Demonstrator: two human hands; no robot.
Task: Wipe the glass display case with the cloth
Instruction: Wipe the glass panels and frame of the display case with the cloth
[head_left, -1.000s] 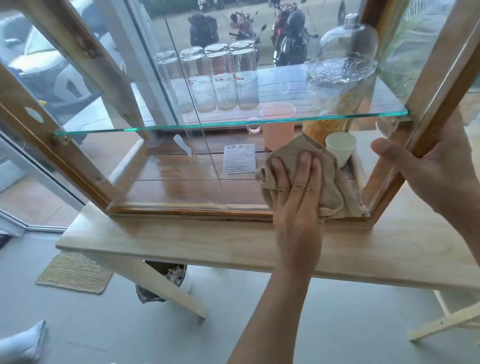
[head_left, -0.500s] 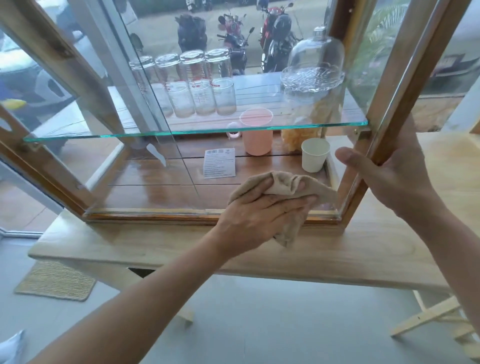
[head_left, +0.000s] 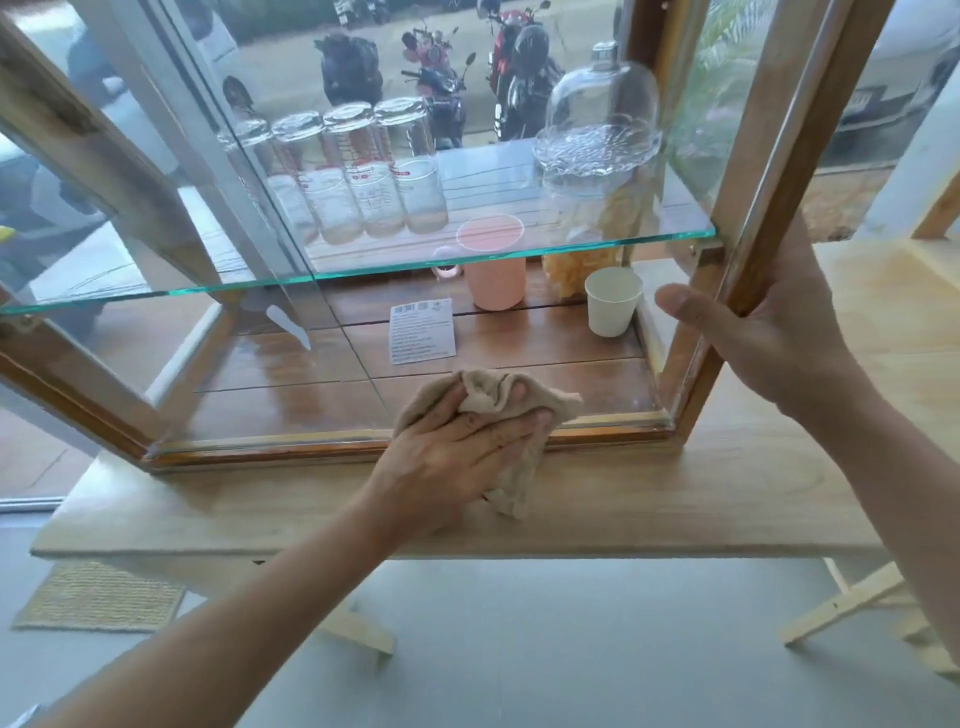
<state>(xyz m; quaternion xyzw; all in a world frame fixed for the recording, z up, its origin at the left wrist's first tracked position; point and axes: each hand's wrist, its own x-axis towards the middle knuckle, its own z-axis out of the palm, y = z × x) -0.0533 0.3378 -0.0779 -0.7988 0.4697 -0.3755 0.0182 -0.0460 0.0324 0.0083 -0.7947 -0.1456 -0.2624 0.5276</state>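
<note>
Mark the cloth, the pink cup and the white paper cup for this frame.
cloth (head_left: 498, 395): head view, on the bunched fold above the left hand's fingers.
pink cup (head_left: 494, 286): head view, on its side wall below the glass shelf.
white paper cup (head_left: 612, 310): head view, on its front wall.

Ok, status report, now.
Left hand pressing crumpled beige cloth on case's lower front edge. Right hand gripping wooden door frame. Nothing blocking.

Cloth slides left along the case's front edge

The left hand (head_left: 457, 457) now lies sideways over the bunched cloth (head_left: 511, 410), farther from the right corner post (head_left: 691, 384) than a second ago.
</note>
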